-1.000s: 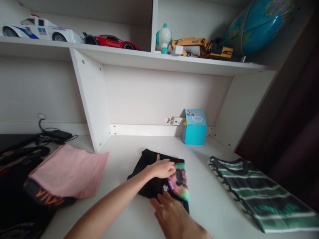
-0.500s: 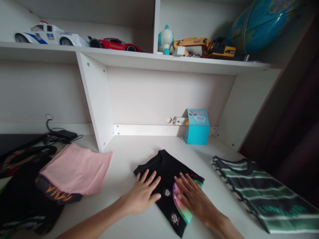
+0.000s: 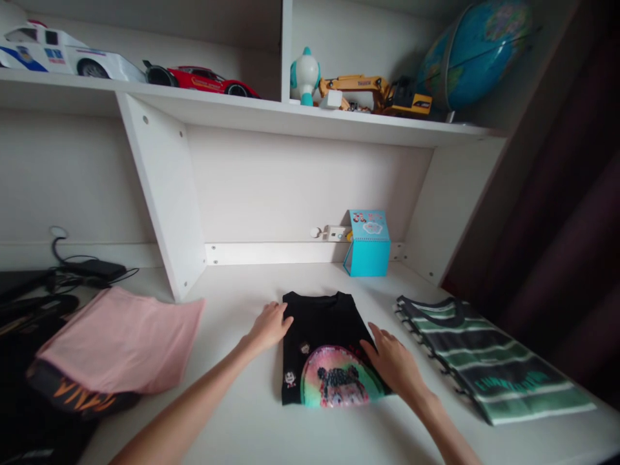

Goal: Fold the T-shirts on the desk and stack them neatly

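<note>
A folded black T-shirt [image 3: 320, 323] lies on the white desk in front of me, its neckline toward the wall. A rainbow-coloured half circle with a bear face [image 3: 341, 385] covers its lower front, and small figures are printed along the left side. My left hand [image 3: 269, 326] touches the shirt's upper left edge, thumb apart from the fingers. Against the right edge rests my right hand [image 3: 394, 358], its fingers stretched out and thumb over the fabric. Neither hand grips the cloth.
A green-and-dark striped shirt [image 3: 494, 358] lies folded on the right. At left, pink cloth [image 3: 126, 339] overlaps dark clothes [image 3: 33, 413], with a black adapter [image 3: 99, 268] behind. A blue desk calendar [image 3: 369, 257] stands at the back. Toy vehicles and a globe [image 3: 477, 55] fill the shelf [image 3: 252, 111].
The black shirt has turned from slanted to nearly straight, with its print now in full view. My hands have moved from flat on its front to its two side edges. The view has shifted slightly.
</note>
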Demonstrator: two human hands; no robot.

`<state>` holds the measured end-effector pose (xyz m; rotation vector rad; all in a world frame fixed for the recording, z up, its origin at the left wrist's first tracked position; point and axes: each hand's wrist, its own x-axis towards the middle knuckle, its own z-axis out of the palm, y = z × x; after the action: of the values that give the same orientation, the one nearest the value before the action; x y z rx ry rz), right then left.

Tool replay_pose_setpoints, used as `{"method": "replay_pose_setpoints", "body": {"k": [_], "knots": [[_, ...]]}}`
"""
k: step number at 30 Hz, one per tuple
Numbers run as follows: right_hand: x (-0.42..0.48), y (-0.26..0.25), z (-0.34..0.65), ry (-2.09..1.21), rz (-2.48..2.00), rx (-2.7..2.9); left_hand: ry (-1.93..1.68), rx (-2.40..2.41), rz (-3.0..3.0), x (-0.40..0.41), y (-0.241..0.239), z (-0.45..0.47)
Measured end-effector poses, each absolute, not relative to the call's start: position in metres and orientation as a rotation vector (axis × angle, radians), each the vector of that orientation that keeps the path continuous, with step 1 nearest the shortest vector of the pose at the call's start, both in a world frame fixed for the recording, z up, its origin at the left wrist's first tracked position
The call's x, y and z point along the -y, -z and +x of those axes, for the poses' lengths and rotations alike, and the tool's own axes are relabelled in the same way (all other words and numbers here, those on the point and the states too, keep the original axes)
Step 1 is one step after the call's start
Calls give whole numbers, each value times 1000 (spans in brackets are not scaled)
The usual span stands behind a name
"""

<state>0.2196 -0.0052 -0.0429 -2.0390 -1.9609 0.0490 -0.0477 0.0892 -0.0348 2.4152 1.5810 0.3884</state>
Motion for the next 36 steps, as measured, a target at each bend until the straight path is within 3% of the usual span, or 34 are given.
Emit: {"method": "replay_pose_setpoints", "body": {"k": [6, 14, 20, 29, 36], "knots": [[-19, 62, 230, -147, -2014, 1925, -487, -1449, 2297, -51, 40, -46], [-23, 57, 248, -281, -1860, 1900, -769, -1187, 1321, -30, 32, -31], [-1, 37, 270, -316, -1733, 1891, -802, -1128, 1405, -1, 17, -5], [37, -15, 413, 199, -1905, 1692, -1004, -821, 1718, -12, -5, 133], [19, -6, 527, 398, -2205, 1634, -963, -809, 1790, -21, 15, 249]]}}
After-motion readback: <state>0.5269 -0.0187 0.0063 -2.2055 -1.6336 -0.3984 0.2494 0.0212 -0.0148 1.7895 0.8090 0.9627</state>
